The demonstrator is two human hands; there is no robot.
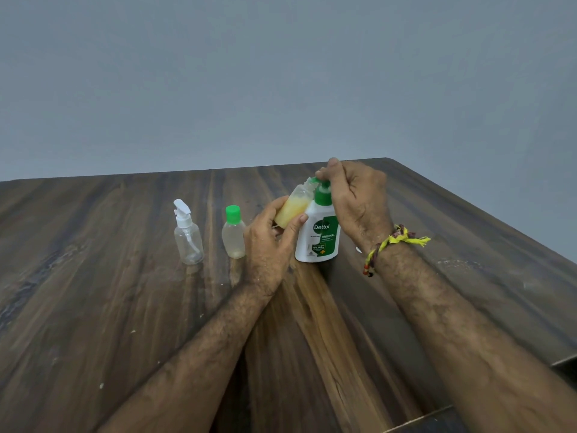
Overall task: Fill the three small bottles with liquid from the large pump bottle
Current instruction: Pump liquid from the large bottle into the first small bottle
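Both forearms enter from the lower edge and reach forward over the dark wood-grain worktop (93, 276). We note a braided thread wristband (390, 245) of yellow and red strands on the right wrist, its loose yellow ends pointing right.

Left hand (268, 242): we see the fingers and thumb curled round a small uncapped bottle (295, 207), held clear of the worktop and tilted so that its neck leans up and to the right. This bottle holds pale yellow liquid in its lower part — roughly the bottom half. Its open mouth sits just beside the green pump head of the large bottle, directly under the right hand's fingertips.

Right hand (352, 198): we see the fingers curled down over the green pump head of the white Dettol pump bottle (318, 235), the thumb raised above. The pump nozzle itself is mostly covered by the fingers, so we cannot tell how far the head is depressed. The pump bottle stands upright on the worktop, label facing us, touching the small held bottle on its left side.

Left of the left hand, two more small bottles stand upright on the worktop:
- a clear bottle with a green cap (233, 232), just beside the back of the left hand, with a thin layer of pale liquid at its base;
- a clear spray bottle with a white trigger top (187, 235), near the green-capped one and apart from it — no liquid is visible inside.

Behind the worktop rises a plain grey-blue wall (281, 73).
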